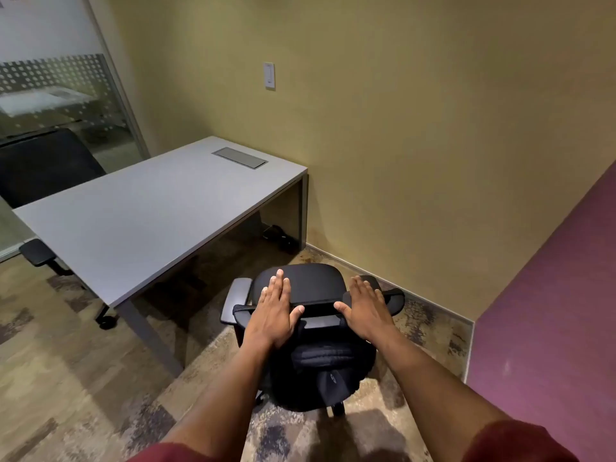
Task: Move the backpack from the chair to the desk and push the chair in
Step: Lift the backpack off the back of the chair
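**Both hands over the chair back, worktop bare, no backpack in sight**

I'm looking for the backpack first, and I'm not seeing one: nothing is sitting on the seat of the chair (310, 288) that I can make out, and nothing is lying on the grey worktop (140, 221) either. If it's anywhere in this room, it's outside my view or hidden behind the chair back.

So I'm reading this as the chair step. I'm holding my left hand (276, 308) flat and open, fingers straight, palm down over the top rail of the backrest, thumb hooking toward the edge. My right hand (366, 308) is doing the same at the far end, open and spread, not gripping anything. Whether the palms are pressing on the rail or hovering just above it, I can't tell from up here. Two hands, one at each end, because that's how I'm keeping a wheeled chair from swivelling while I'm steering it.

The chair is standing apart from the worktop, off its right corner, so it's needing a turn as well as a push to go into the knee space.

Counting outward: one chair under my hands, a second chair (50, 165) parked on the worktop's far side, one worktop, one cable hatch (240, 157) set into it, one wall switch (269, 76), and some dark things on the floor under the worktop that I can't identify.
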Demonstrator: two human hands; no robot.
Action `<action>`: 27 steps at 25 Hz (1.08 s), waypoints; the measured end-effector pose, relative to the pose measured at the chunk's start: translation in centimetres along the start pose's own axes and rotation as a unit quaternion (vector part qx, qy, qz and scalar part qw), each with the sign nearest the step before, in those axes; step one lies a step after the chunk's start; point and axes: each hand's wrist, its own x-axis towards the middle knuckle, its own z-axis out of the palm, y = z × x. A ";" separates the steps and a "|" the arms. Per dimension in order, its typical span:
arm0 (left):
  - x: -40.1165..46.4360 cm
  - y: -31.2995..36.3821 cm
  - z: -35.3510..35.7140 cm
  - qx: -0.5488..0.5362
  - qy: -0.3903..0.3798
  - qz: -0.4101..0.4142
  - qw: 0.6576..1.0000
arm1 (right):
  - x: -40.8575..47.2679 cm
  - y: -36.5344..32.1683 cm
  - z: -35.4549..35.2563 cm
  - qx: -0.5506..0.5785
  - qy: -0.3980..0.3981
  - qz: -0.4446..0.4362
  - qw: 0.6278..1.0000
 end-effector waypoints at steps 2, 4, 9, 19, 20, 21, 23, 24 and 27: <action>0.0 0.0 0.2 -0.001 -0.003 -0.010 1.000 | 0.0 0.0 0.0 0.010 0.000 0.009 1.000; -0.1 0.1 0.4 -0.011 -0.011 -0.022 1.000 | 0.1 0.0 0.1 0.016 -0.002 0.017 1.000; 0.5 0.4 1.1 -0.016 -0.030 -0.082 0.996 | 0.6 -0.3 0.5 0.017 -0.005 0.030 0.999; 1.4 1.1 0.6 -0.034 -0.015 -0.205 0.978 | 0.8 -0.2 0.8 0.037 -0.002 0.043 0.998; 1.3 0.8 0.5 -0.036 -0.006 -0.216 0.976 | 0.8 -0.1 0.8 0.036 -0.001 0.041 0.998; 1.2 0.4 0.3 -0.035 0.002 -0.228 0.973 | 0.8 -0.1 0.9 0.037 0.001 0.040 0.999; 0.8 -0.4 -0.1 -0.028 0.015 -0.257 0.966 | 0.9 0.0 0.8 0.035 0.002 0.040 0.999; 0.6 -0.7 -0.2 -0.031 0.020 -0.275 0.961 | 0.9 0.0 0.8 0.035 0.002 0.042 0.999; -0.3 -1.3 -0.4 -0.086 0.038 -0.329 0.940 | 0.9 0.1 0.8 0.035 -0.001 0.047 0.998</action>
